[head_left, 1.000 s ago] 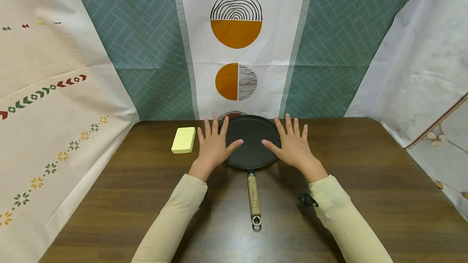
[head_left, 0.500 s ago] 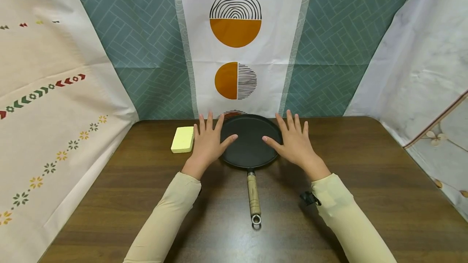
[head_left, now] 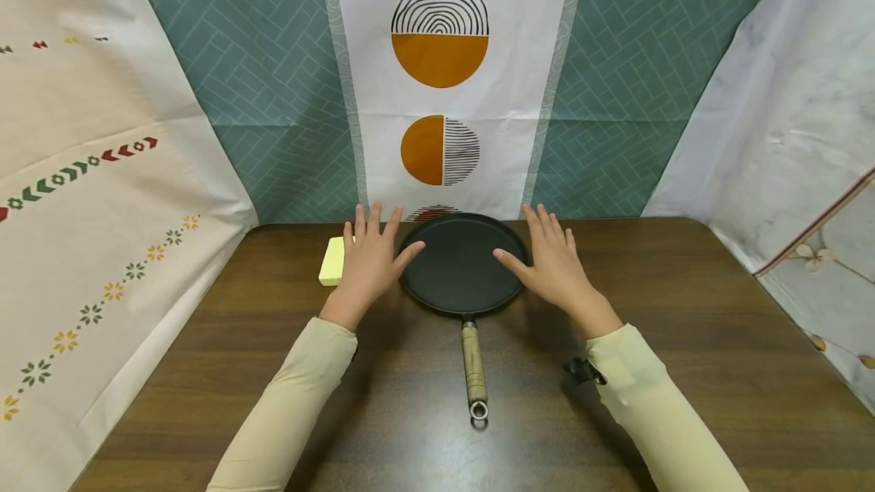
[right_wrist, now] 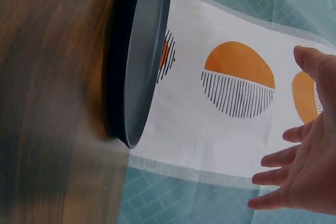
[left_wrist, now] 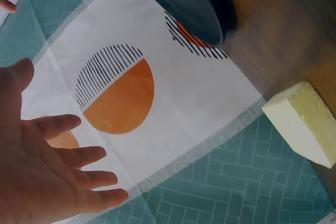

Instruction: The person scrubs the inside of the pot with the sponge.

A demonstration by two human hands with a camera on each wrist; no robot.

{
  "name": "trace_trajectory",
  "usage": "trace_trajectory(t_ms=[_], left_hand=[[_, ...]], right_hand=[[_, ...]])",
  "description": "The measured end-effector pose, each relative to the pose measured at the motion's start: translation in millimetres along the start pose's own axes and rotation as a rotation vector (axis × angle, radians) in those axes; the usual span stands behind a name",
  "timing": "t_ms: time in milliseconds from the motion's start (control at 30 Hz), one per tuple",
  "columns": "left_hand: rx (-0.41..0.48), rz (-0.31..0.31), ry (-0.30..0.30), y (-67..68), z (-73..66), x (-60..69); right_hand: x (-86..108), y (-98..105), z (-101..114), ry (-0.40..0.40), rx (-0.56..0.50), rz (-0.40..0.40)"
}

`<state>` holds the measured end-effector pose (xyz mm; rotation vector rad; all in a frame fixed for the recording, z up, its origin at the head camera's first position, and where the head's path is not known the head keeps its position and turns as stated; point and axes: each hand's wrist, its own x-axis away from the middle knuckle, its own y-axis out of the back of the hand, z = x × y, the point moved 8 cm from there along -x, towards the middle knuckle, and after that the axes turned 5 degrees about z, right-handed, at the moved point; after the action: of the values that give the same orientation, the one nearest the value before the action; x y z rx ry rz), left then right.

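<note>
A flat black frying pan [head_left: 465, 264] lies at the middle of the table, its wooden handle [head_left: 474, 363] pointing toward me and ending in a metal ring. My left hand [head_left: 372, 260], fingers spread, hovers above the table between the pan and a pale yellow sponge [head_left: 331, 263], hiding the sponge's right part in the head view. The left wrist view shows the sponge [left_wrist: 304, 124] well apart from the left hand [left_wrist: 52, 161]. Over the pan's right edge hovers my right hand [head_left: 557, 268], fingers extended. In the right wrist view it is apart from the pan [right_wrist: 142, 61]. Neither hand holds anything.
The brown wooden table [head_left: 683, 370] reaches back to a patterned cloth [head_left: 615, 135] hanging behind it. A cream embroidered cloth [head_left: 102, 249] borders the left side, and a white marbled cloth [head_left: 772, 135] the right. A dark strap [head_left: 583, 372] hangs at my right wrist.
My left hand has moved left, away from over the pan and partly in front of the sponge. The right hand has shifted slightly right. Pan and sponge stay where they were.
</note>
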<state>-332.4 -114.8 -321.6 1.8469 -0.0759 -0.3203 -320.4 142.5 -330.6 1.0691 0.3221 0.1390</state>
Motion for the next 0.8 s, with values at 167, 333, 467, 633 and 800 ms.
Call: trace_trajectory(t_ms=[167, 333, 467, 633, 800], left_hand=[[-0.012, -0.040, -0.004, 9.8, 7.8, 1.5], [-0.012, -0.053, 0.000, 14.4, 15.5, 2.6], [-0.017, -0.066, 0.007, 16.1, 23.3, 2.1], [-0.012, -0.081, 0.015, 17.7, 34.3, 1.3], [0.008, -0.064, 0.035, 16.0, 46.6, -0.5]], right_hand=[[2.2, 0, 1, -0.005, -0.076, 0.012], [4.3, -2, 1, -0.022, -0.184, 0.021], [5.4, -6, 2, -0.029, -0.267, 0.037], [6.6, -10, 5, -0.026, -0.339, 0.043], [8.6, -18, 7, -0.064, -0.415, 0.071]])
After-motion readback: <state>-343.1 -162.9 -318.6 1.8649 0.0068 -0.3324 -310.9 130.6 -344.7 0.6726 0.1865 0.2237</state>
